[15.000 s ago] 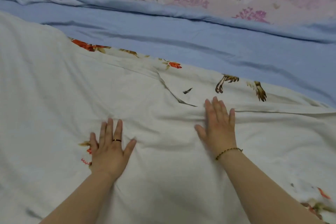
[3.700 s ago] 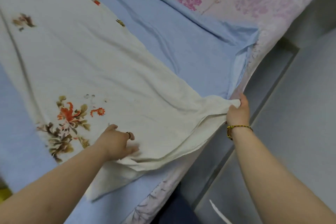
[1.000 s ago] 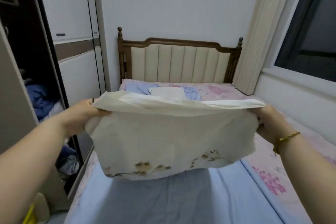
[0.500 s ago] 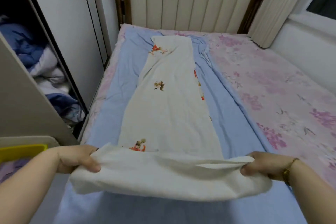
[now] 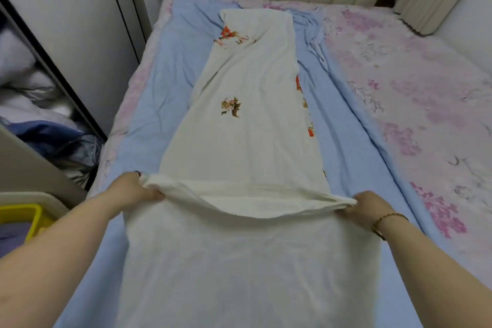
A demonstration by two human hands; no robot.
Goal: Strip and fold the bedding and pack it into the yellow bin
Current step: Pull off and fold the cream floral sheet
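Head view: a long white sheet [image 5: 245, 141] with flowers lies along the bed, on top of a blue sheet [image 5: 170, 88]. The left hand [image 5: 133, 190] and the right hand [image 5: 368, 206] each grip one end of its folded edge, lifted a little, with the fingers curled tight round the cloth. The yellow bin [image 5: 32, 217] sits low on the left, beside the bed.

Left hand [image 5: 133, 190] and right hand [image 5: 368, 206] moved the cream sheet [image 5: 247, 141] edge (sagging) forward.
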